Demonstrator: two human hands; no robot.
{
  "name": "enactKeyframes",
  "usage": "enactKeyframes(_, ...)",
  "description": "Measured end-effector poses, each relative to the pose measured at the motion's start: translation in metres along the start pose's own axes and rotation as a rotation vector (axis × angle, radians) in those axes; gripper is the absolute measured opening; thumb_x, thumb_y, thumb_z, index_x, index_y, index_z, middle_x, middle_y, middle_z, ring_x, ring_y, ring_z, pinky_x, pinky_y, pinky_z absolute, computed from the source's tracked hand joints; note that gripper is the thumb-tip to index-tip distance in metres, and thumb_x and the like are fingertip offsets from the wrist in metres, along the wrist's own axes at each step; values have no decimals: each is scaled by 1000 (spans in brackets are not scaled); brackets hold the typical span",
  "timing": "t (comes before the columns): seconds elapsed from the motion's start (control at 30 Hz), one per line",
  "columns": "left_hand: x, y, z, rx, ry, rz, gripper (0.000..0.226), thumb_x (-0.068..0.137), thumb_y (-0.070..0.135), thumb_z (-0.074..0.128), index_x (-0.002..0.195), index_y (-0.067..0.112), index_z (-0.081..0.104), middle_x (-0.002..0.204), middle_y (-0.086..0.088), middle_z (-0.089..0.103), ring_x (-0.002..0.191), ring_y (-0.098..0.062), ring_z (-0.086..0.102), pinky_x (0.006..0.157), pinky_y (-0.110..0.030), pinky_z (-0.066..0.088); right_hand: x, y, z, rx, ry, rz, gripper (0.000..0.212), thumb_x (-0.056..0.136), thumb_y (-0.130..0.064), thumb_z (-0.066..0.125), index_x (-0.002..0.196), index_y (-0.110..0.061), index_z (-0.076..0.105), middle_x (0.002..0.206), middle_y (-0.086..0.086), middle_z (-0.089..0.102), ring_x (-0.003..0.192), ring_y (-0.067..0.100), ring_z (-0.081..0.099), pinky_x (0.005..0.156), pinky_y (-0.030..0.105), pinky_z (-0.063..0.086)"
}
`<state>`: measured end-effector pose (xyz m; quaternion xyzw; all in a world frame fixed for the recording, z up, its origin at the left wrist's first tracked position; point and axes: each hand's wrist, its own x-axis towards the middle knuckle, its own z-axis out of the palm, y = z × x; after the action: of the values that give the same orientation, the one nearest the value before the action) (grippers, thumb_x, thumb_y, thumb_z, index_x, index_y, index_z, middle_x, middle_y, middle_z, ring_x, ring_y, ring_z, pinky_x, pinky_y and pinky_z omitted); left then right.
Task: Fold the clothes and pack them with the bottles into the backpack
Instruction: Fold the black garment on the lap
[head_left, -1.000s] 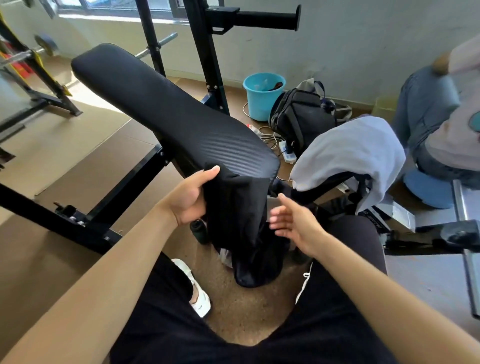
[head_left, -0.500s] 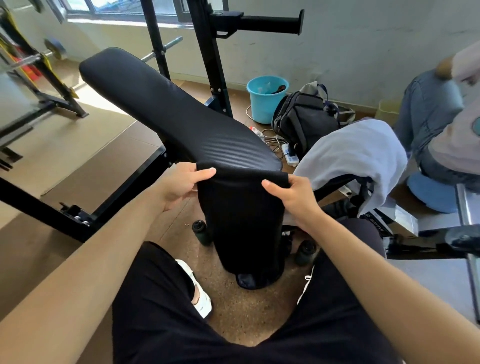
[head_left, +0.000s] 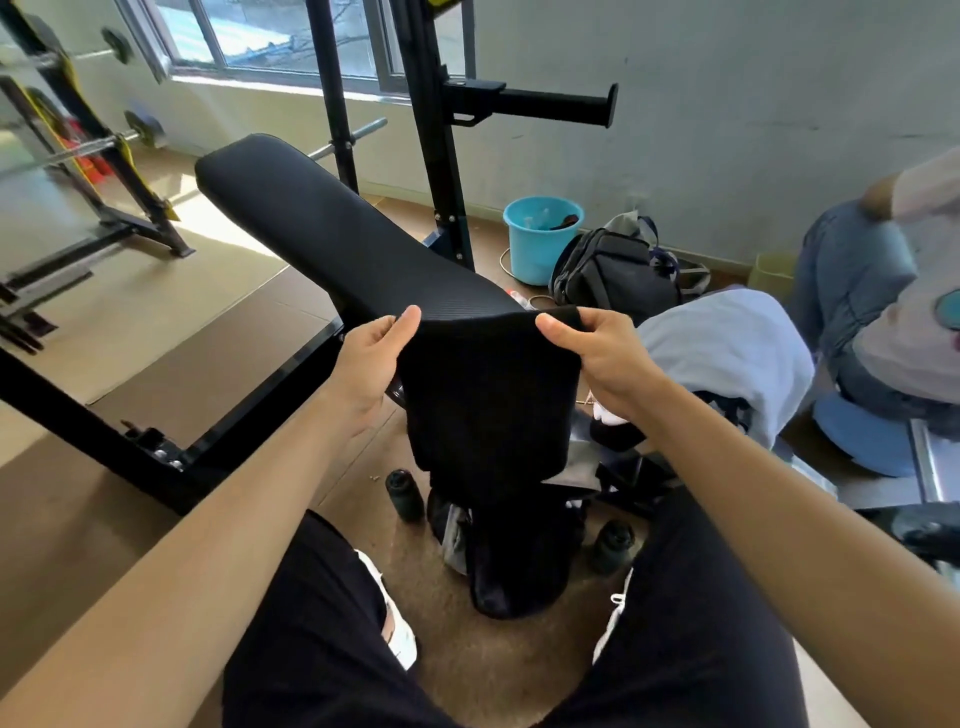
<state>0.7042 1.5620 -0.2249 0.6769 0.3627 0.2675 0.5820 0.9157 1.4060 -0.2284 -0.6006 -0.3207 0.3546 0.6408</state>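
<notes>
My left hand (head_left: 371, 364) and my right hand (head_left: 597, 358) each pinch a top corner of a black garment (head_left: 493, 395), which hangs flat in front of the black bench pad (head_left: 332, 234). Below it on the floor sits a black backpack (head_left: 519, 566) between my knees. One dark bottle (head_left: 404, 493) stands left of the backpack, and another dark bottle (head_left: 613, 545) stands to its right. A light grey garment (head_left: 727, 353) is draped over a frame at the right.
A black rack upright (head_left: 436, 156) with a peg arm rises behind the bench. A blue bucket (head_left: 540, 239) and another black bag (head_left: 618, 275) sit by the wall. A person in jeans (head_left: 857, 291) sits at the right on a blue stool.
My right hand took hold of the garment's other corner. Both hands then raised it and spread it flat, higher than before.
</notes>
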Motion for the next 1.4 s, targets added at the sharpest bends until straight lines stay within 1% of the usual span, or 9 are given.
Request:
enactKeyframes(0.07, -2, 0, -4, -23, -59, 85, 35, 93, 33, 68, 120, 11, 64, 119, -10, 70, 118, -22, 65, 103, -33, 51, 3, -7, -4, 41, -39, -40, 25, 90, -10, 74, 113, 1, 73, 105, 17, 76, 98, 26, 74, 86, 34, 59)
enactKeyframes(0.37, 2, -20, 5, 317, -309, 159, 121, 73, 13, 92, 157, 44, 11, 138, 22, 51, 122, 12, 50, 99, -10, 42, 8, -10, -19, -277, -295, -100, 64, 87, -4, 77, 142, -25, 51, 135, 0, 64, 126, 16, 62, 105, 37, 52)
enactKeyframes(0.47, 6, -28, 7, 269, -366, 58, 118, 76, 4, 88, 158, 41, 12, 136, 24, 52, 115, 17, 53, 95, -8, 45, 10, 4, -23, -367, -304, 5, 71, 81, -1, 77, 140, -27, 49, 133, -4, 65, 125, 12, 62, 107, 40, 50)
enactKeyframes(0.6, 12, -42, 13, 52, -273, -149, 99, 75, -3, 84, 154, 26, 32, 137, 4, 58, 120, -10, 61, 99, -27, 51, 6, 21, -22, -184, -215, 171, 62, 81, 14, 71, 131, -19, 57, 123, 3, 72, 116, 20, 69, 99, 37, 55)
enactKeyframes(0.8, 14, -64, 14, -102, -87, -349, 93, 61, 41, 84, 144, 22, 46, 141, -8, 58, 126, -24, 59, 112, -43, 46, -3, 52, -20, 137, -34, 512, 36, 95, -4, 64, 127, 12, 58, 129, 29, 65, 113, 35, 68, 91, 40, 60)
enactKeyframes(0.97, 2, -69, 6, -253, -162, -349, 50, 98, 8, 63, 142, 25, 47, 133, -6, 62, 114, -20, 67, 81, -30, 60, -21, 61, -31, 482, -176, 405, 69, 101, -3, 56, 157, -33, 30, 141, 4, 57, 122, 27, 65, 90, 50, 58)
enactKeyframes(1.1, -3, -65, 1, -221, -307, -319, 27, 100, -7, 51, 110, 12, 66, 97, -5, 71, 87, -13, 72, 73, -23, 59, -31, 63, -37, 190, -362, 323, 80, 92, 7, 64, 149, -45, 45, 161, -8, 18, 144, 19, 42, 110, 57, 45)
enactKeyframes(1.23, -1, -57, 0, 54, -295, -252, 26, 101, -5, 51, 107, 8, 72, 99, -1, 71, 92, -9, 66, 71, -14, 53, -29, 54, -31, 28, -290, 359, 84, 85, 19, 64, 149, -34, 47, 143, 13, 55, 121, 20, 66, 101, 33, 55)
enactKeyframes(1.4, 6, -46, 0, 338, -390, -207, 37, 90, -5, 68, 119, 17, 73, 113, 4, 70, 107, -13, 65, 81, -15, 49, -18, 61, -20, -439, -208, 249, 103, 68, -6, 88, 152, -41, 39, 151, 3, 35, 133, 19, 41, 105, 28, 37)
